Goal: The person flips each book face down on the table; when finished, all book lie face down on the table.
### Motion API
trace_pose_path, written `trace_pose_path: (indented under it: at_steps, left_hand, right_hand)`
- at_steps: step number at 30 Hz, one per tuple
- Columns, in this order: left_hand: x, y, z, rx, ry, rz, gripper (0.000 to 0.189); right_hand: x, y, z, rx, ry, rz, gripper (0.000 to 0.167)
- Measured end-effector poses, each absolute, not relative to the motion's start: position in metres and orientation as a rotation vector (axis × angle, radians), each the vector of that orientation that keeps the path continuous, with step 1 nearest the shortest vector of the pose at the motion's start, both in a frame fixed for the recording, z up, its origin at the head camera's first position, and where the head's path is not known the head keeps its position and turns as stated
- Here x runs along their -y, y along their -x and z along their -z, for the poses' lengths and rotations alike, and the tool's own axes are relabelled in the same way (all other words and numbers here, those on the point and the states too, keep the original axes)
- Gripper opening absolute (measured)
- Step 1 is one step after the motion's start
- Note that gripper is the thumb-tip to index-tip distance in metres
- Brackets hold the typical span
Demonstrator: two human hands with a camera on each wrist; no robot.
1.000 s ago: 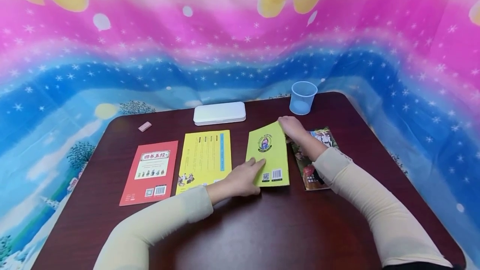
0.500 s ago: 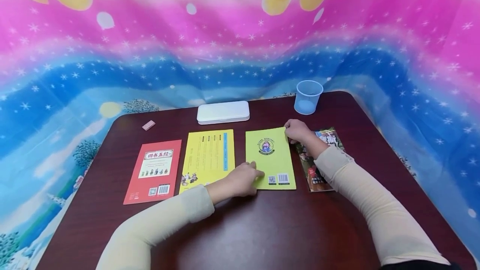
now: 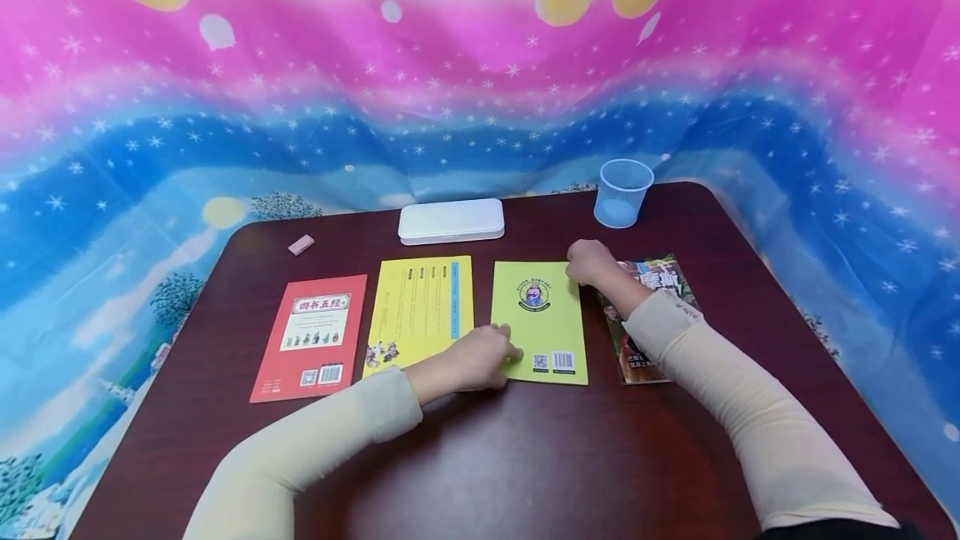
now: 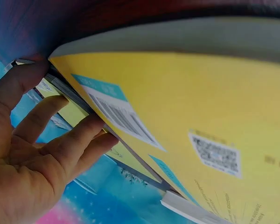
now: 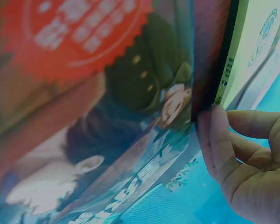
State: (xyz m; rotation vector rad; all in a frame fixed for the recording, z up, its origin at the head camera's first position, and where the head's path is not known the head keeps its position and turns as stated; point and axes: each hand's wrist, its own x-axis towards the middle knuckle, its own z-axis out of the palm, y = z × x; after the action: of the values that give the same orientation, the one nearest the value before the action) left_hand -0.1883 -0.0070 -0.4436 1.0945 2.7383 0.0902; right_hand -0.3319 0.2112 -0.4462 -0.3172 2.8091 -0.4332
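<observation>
A yellow-green book (image 3: 540, 319) lies flat on the dark table, its back cover showing a round logo and a barcode. My left hand (image 3: 482, 357) touches its lower left edge; in the left wrist view that hand (image 4: 37, 163) has its fingers spread and loosely bent behind the yellow book (image 4: 210, 102). At the upper right corner of the green book is my right hand (image 3: 591, 263). Its fingertips rest against the book's edge in the right wrist view, where the illustrated book (image 5: 130, 107) fills the foreground. My right forearm partly hides that illustrated book in the head view.
A red book (image 3: 311, 340) lies at the left, beside the yellow one. Behind the row are a pink eraser (image 3: 301, 245), a white pencil case (image 3: 452, 222) and a clear blue cup (image 3: 622, 194). A printed curtain (image 3: 465, 140) surrounds the table (image 3: 510, 448).
The green book, tilted with its upper right corner raised a second ago, has come down flat and straighter. My right hand has lowered with that corner; my left hand stays by the left edge.
</observation>
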Motion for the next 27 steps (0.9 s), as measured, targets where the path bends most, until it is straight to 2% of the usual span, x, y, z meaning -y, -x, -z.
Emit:
trace_pose_path:
  at_steps: [9, 14, 27]
  left_hand:
    - [0.007, 0.186, 0.442, -2.732, -1.074, -0.124, 0.038]
    - [0.007, 0.186, 0.443, -2.745, -1.087, -0.113, 0.035]
    - [0.0, 0.182, 0.445, -2.782, -1.007, -0.136, 0.039]
  right_hand:
    - [-0.195, 0.33, 0.444, -2.823, 0.384, 0.16, 0.013]
    - [-0.192, 0.331, 0.444, -2.819, 0.454, 0.01, 0.017]
    - [-0.192, 0.335, 0.449, -2.793, 0.509, -0.026, 0.024]
